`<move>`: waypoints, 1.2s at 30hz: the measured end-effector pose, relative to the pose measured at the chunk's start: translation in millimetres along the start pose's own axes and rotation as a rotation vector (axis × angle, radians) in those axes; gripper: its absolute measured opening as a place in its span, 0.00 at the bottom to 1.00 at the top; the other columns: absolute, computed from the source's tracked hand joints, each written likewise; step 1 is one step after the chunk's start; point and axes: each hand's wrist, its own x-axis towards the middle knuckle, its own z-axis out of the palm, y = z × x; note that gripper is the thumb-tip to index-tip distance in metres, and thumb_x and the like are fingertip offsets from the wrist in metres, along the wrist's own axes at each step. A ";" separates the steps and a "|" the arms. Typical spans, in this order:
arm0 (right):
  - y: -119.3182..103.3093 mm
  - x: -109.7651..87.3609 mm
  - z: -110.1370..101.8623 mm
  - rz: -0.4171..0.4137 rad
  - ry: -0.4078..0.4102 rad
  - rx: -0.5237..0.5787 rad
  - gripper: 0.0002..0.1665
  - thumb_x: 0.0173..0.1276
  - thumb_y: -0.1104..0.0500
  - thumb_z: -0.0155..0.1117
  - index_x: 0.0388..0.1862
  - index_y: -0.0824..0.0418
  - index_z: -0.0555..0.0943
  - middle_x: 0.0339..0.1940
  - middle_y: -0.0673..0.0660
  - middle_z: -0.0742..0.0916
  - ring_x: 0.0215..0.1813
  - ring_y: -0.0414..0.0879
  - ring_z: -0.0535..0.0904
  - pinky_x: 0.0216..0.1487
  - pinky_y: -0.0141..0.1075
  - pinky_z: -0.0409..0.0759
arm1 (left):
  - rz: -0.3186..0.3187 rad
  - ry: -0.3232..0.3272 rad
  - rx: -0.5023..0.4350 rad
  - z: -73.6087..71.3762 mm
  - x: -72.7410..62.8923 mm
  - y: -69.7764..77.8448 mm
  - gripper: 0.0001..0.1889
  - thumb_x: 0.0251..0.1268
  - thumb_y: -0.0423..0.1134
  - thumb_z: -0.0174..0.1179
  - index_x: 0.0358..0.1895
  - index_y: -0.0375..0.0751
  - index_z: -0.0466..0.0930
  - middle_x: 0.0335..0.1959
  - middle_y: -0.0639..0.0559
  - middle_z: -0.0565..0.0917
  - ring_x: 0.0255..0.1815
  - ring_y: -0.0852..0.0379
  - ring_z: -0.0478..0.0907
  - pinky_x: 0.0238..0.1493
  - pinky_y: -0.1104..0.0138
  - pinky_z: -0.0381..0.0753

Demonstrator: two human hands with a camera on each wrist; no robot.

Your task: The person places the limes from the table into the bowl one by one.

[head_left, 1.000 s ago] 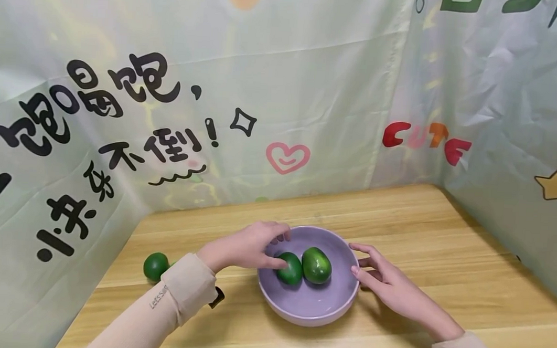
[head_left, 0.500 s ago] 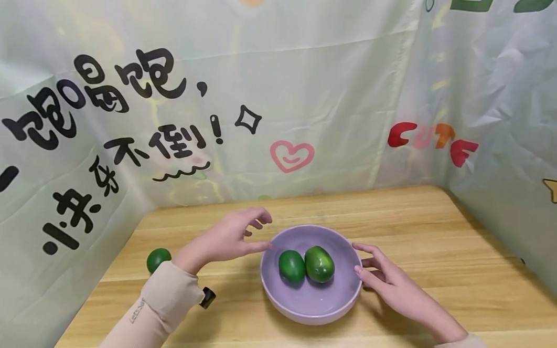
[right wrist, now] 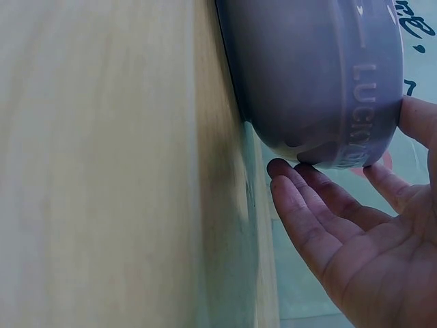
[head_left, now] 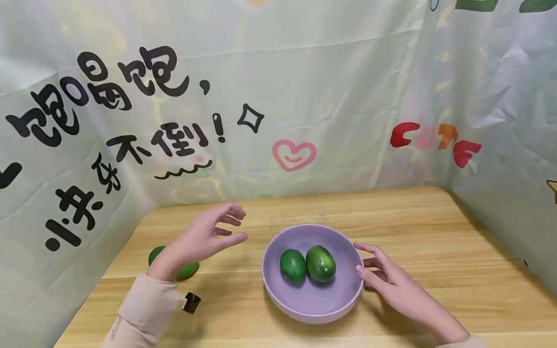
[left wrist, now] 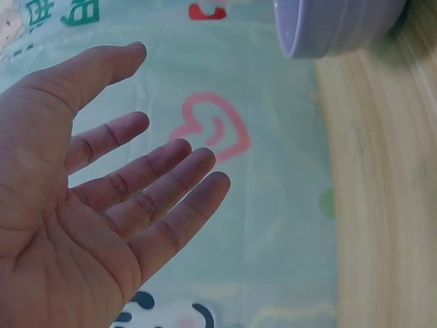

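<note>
Head: left hand (head_left: 197,240) hung over the wooden worktop (head_left: 233,324), fingers apart, nothing held. Glossy green oval fruit (head_left: 188,270) lay on the worktop, back toward the wrist, part-hidden, long axis uncertain; right hand (head_left: 391,282) farther off.

Left wrist: purple round glossy bowl (left wrist: 348,27) beyond spread fingers.

Right wrist: parted fingers touched the bowl's outer wall.

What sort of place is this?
Probably a small indoor corner set up for tabletop activities: there's a wooden table, decorated cloth hanging like walls, and a purple bowl holding two green fruit-shaped things.
</note>
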 end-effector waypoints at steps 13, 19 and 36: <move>0.1 2.9 0.7 -0.009 -0.005 0.016 0.31 0.87 0.55 0.57 0.82 0.57 0.63 0.65 0.69 0.83 0.58 0.46 0.88 0.52 0.38 0.89 | -0.069 0.078 0.003 -16.1 -23.0 -26.8 0.24 0.72 0.44 0.73 0.66 0.49 0.78 0.63 0.47 0.84 0.63 0.44 0.86 0.60 0.50 0.88; -0.3 2.7 0.4 -0.014 -0.007 0.025 0.31 0.87 0.55 0.56 0.82 0.58 0.63 0.64 0.69 0.83 0.58 0.44 0.87 0.53 0.37 0.90 | -0.083 0.097 0.035 -25.9 -33.2 -35.5 0.26 0.73 0.47 0.72 0.70 0.49 0.77 0.65 0.45 0.84 0.64 0.43 0.86 0.60 0.51 0.88; 0.0 1.2 1.1 -0.016 0.004 -0.001 0.31 0.87 0.56 0.57 0.82 0.60 0.63 0.65 0.71 0.83 0.56 0.41 0.88 0.51 0.36 0.90 | -0.174 0.206 0.179 -50.5 -67.7 -73.2 0.26 0.75 0.47 0.70 0.71 0.43 0.77 0.63 0.38 0.85 0.63 0.35 0.86 0.61 0.42 0.85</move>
